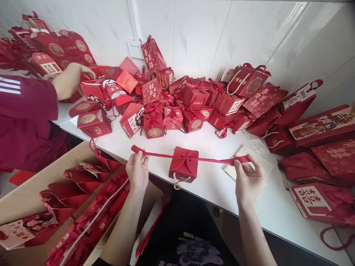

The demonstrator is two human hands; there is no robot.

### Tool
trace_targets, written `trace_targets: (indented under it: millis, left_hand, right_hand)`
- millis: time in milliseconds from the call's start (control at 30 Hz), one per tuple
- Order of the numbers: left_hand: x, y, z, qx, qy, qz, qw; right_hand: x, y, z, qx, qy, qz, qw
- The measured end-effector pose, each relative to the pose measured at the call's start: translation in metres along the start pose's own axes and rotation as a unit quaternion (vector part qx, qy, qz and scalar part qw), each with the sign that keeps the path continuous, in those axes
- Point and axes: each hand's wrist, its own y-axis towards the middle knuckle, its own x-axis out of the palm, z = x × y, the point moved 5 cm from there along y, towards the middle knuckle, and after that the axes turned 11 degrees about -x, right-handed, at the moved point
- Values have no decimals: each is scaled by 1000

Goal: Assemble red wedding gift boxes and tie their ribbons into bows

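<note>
Red ribbon (158, 154) runs nearly straight across the small red box (189, 170), crossing at its top centre. Left hand (138, 171) has one end: fingers closed in a pinch, no gap beyond the ribbon itself, a short tail poking out past them. Right hand (249, 181) has the other end likewise, thumb against fingers, tail outboard. Box stands upright near the front edge of the counter (216, 146), top flaps folded in; pale cord (179, 180) on the near side (can't tell if the ribbon is knotted at centre or just threaded). Papers (230, 171) lie partly behind the right hand. Pile (173, 120) of red boxes, many with bows, runs along the wall (199, 37). Carton (22, 188) of red packaging at lower left. Co-worker's hand (73, 75) is among the far-left stuff, well apart from the box.
</note>
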Motion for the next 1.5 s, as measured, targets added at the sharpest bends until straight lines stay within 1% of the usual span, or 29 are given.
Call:
trace_targets:
  millis: [200,267,300,333,367,400,433,467,500,533,567,600,633,667,700,767,833,900,933,1000,1100,1167,1200,1267,1367,1500]
  left_hand:
    - [-16,10,-16,-36,28,22,999]
    - [-22,12,-19,-56,78,23,995]
    - [-24,11,-17,-49,111,29,992]
    - [-27,9,-11,-18,148,40,988]
    - [-27,4,-2,40,189,54,980]
    - [-24,-2,9,117,233,62,963]
    - [-17,-9,19,195,280,51,939]
    - [-6,-16,24,250,331,11,910]
    - [8,-20,23,262,383,-64,883]
    - [23,-21,16,237,426,-156,859]
    - [35,-22,6,188,453,-239,838]
    - [43,-21,-4,137,467,-294,822]
    - [49,-18,-11,98,472,-323,815]
    - [53,-16,-17,63,475,-339,810]
    - [55,-13,-22,34,479,-347,806]
    - [55,-12,-28,-20,486,-370,792]
    - [51,-16,-30,-58,483,-400,777]
    - [45,-23,-30,-83,472,-422,769]
    - [42,-27,-30,-98,470,-428,766]
    - [34,-33,-31,-123,485,-420,757]
    - [27,-36,-33,-119,523,-406,740]
    - [26,-37,-33,-110,516,-419,739]
    - [26,-36,-33,-116,503,-428,742]
    - [26,-34,-34,-150,473,-444,746]
    - [25,-30,-39,-226,445,-475,725]
    - [27,-23,-46,-258,432,-502,704]
  right_hand:
    - [-10,-10,22,45,14,-25,999]
    - [-14,-12,33,53,16,-63,996]
    - [-16,-13,38,53,2,-94,994]
    - [-18,-13,42,47,-28,-124,991]
    - [-20,-12,43,33,-72,-148,986]
    - [-21,-10,41,11,-118,-163,980]
    - [-20,-8,37,-16,-154,-170,973]
    - [-16,-7,31,-42,-172,-180,968]
    - [-8,-6,24,-61,-168,-200,963]
    - [4,-8,17,-68,-142,-236,959]
    - [18,-11,12,-60,-106,-291,949]
    - [34,-16,9,-36,-73,-357,931]
    - [48,-21,7,-9,-45,-412,910]
    - [59,-26,5,22,-22,-458,888]
    - [68,-30,5,53,-3,-489,871]
    - [78,-35,6,107,28,-518,848]
    - [80,-37,7,147,57,-533,831]
    - [80,-37,6,174,85,-547,815]
    - [79,-37,6,186,96,-551,808]
    - [79,-35,6,203,109,-556,798]
    - [81,-31,7,211,108,-567,789]
    - [82,-29,10,210,98,-579,782]
    - [82,-28,12,209,90,-587,777]
    - [81,-25,14,206,77,-601,769]
    - [79,-21,17,202,66,-612,761]
    - [76,-18,23,202,63,-623,753]
